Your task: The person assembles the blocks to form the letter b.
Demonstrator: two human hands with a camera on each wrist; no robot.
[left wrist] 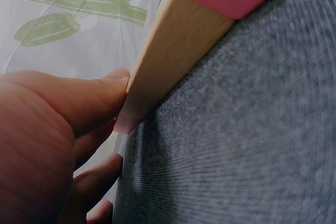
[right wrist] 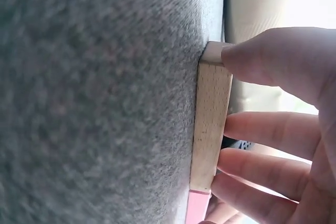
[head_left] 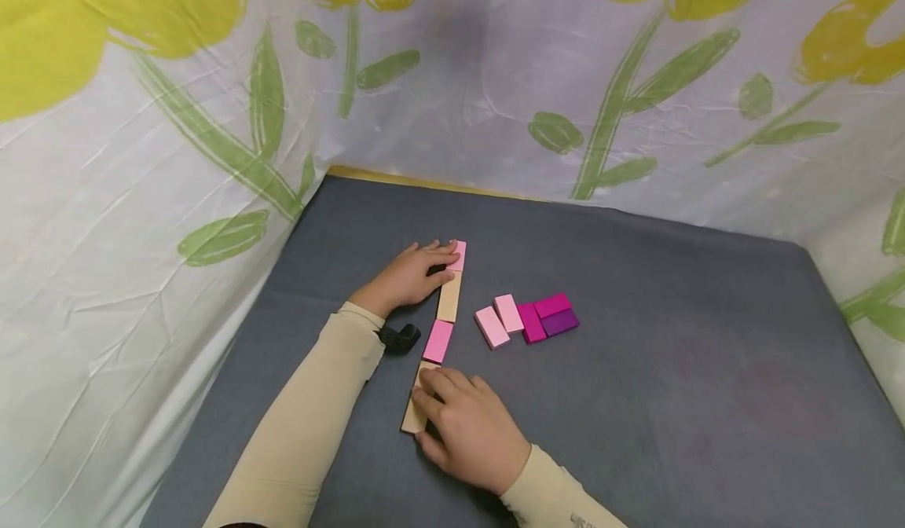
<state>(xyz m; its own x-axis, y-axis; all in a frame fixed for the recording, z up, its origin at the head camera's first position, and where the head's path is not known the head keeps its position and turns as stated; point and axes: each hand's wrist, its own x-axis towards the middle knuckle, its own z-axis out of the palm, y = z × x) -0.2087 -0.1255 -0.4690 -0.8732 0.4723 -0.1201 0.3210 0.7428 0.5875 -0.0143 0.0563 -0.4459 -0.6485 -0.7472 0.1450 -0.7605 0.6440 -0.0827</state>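
Four flat blocks lie end to end in a slightly bent line on the grey cloth. At the far end, fingers of my left hand (head_left: 404,278) lie on a pink block (head_left: 460,254), and its thumb touches the far wooden block (head_left: 449,298). Between the two hands lies another pink block (head_left: 438,342). My right hand (head_left: 477,438) rests its extended fingertips on the near wooden block (right wrist: 211,124). The right thumb presses at that block's near end, seen in the right wrist view. Part of this block is hidden under the fingers in the head view.
Right of the line lie two light pink blocks (head_left: 491,328), two magenta blocks (head_left: 532,324) and a purple block (head_left: 561,322), grouped together. A black wrist device (head_left: 399,339) sits by the left wrist. Flower-printed white curtains (head_left: 481,104) border the table cloth (head_left: 672,355).
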